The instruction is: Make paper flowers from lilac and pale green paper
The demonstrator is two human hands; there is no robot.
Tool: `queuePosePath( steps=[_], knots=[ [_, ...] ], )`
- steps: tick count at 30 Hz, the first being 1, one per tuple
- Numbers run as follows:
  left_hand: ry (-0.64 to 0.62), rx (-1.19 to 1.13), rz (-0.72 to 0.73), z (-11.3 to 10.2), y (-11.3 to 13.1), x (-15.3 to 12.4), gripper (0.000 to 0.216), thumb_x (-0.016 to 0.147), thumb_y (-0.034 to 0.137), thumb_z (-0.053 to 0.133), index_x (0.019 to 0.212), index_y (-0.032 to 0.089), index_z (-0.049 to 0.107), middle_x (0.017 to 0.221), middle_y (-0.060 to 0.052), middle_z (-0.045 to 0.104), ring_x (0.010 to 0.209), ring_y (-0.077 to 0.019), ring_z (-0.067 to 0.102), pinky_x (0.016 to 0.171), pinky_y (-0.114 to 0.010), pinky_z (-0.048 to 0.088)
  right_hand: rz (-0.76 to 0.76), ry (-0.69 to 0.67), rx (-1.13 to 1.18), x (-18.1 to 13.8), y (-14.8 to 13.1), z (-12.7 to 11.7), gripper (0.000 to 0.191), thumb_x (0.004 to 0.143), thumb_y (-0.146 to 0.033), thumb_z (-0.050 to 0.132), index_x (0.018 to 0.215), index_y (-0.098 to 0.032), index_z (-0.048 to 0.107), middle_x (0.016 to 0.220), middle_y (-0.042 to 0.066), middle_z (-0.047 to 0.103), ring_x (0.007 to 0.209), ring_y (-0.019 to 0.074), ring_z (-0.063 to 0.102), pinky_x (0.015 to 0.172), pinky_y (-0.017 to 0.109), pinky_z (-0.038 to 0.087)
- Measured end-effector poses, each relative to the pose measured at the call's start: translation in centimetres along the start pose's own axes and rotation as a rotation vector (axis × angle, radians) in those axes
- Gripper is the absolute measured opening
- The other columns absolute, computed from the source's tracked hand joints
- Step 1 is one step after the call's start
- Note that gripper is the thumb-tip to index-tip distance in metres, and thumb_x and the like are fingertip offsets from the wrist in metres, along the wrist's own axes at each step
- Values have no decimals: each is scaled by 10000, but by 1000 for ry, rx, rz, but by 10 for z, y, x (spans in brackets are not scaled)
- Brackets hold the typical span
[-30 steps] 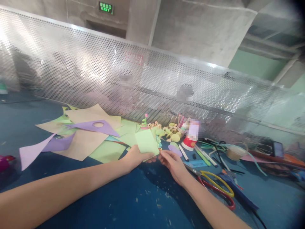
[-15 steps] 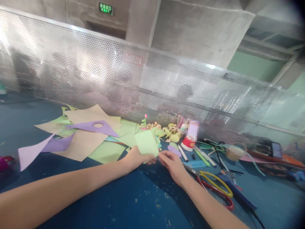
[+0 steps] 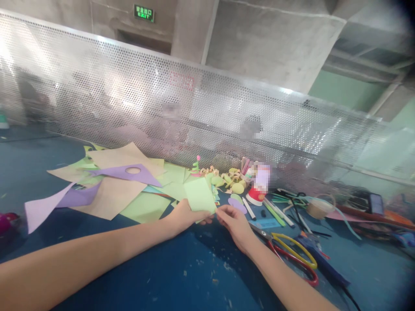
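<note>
A light green sheet of paper (image 3: 199, 194) is tilted up over the table in front of me. My left hand (image 3: 189, 214) grips its lower edge, the thumb on the near face and the fingers behind. At the sheet's lower right corner, the fingertips of my right hand (image 3: 234, 222) are pinched together on the paper. Just right of that hand lie scissors (image 3: 285, 248) with one yellow and one red handle. Purple and green paper ovals (image 3: 237, 204) rest beyond my right fingers.
Loose sheets of brown, green and purple paper (image 3: 110, 196) spread over the blue table at left. Behind stand curled paper pieces (image 3: 236, 179) and a red cup (image 3: 256, 196). Pens (image 3: 279, 211) and a tape roll (image 3: 319, 207) lie right. A perforated metal screen (image 3: 207, 112) bounds the back.
Almost nothing differs. The green sheet has shifted very slightly in my hands; both hands keep their hold.
</note>
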State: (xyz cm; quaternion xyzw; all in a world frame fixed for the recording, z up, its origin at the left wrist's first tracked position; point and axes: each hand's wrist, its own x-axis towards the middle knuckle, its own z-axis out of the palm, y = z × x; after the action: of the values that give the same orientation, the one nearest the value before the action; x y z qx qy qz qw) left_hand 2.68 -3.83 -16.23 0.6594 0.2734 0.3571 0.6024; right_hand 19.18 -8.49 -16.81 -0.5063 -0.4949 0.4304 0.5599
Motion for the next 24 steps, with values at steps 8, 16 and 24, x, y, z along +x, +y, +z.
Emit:
queuePosePath(
  steps=[8,16,24],
  knots=[
    [-29,-36,53,-1,-4,2,254,686,270,637,882,108,634,775,-99,685,700,-222,646,650,-332,513,-9,-18,-6,0,0,0,271,628,-371,695,589,-151,541,512,-53,444,502,71,341,504,220,258],
    [-30,-85,73,0,-4,1,226,696,242,626,873,103,622,757,-89,683,685,-215,643,652,-324,512,-6,-26,1,0,1,-1,251,645,-378,684,630,-155,571,520,-51,457,506,73,347,508,221,264],
    [-8,-98,29,2,0,0,246,677,230,644,885,102,612,754,-89,683,674,-210,650,645,-324,521,-5,-65,21,2,5,-2,222,664,-380,673,718,-168,638,597,-26,534,548,88,403,541,228,312]
  ],
)
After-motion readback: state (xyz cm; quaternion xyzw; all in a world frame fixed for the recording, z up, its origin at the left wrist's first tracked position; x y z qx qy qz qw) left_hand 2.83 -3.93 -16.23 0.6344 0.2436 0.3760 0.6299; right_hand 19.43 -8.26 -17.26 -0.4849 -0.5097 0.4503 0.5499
